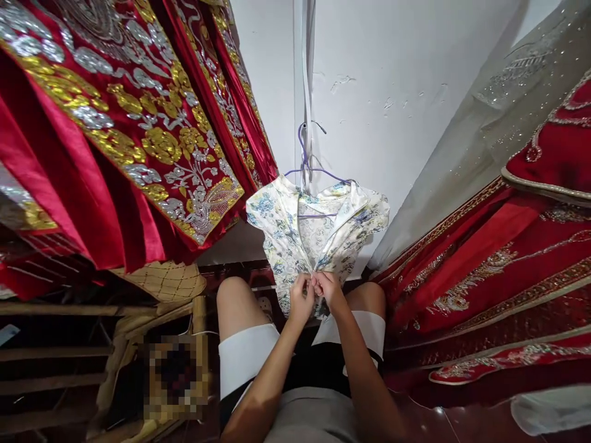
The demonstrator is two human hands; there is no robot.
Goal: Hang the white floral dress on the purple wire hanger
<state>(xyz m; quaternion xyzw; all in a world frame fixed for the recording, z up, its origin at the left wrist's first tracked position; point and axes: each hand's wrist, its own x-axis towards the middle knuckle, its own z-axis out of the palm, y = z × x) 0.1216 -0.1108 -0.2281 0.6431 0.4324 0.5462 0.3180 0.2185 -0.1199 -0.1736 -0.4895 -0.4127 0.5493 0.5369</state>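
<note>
A short-sleeved floral shirt (281, 237), white with blue and yellow flowers, hangs in front of me on a purple wire hanger (302, 151). Its collar and upper front lie apart in a V. At the bottom of that V, my left hand (302, 294) and my right hand (325, 286) meet, both pinching the front edges of the shirt. The fingertips nearly touch each other. Whatever small fastening may sit between them is hidden by the fingers. The lower part of the shirt drops between my knees.
Red garments with gold and silver sequins (161, 123) hang on the left. More embroidered red garments (489, 277) and a sheer beaded white cloth (503, 111) hang at the right. A wooden bamboo-like chair (115, 357) stands at lower left. The white wall (383, 55) rises behind the shirt.
</note>
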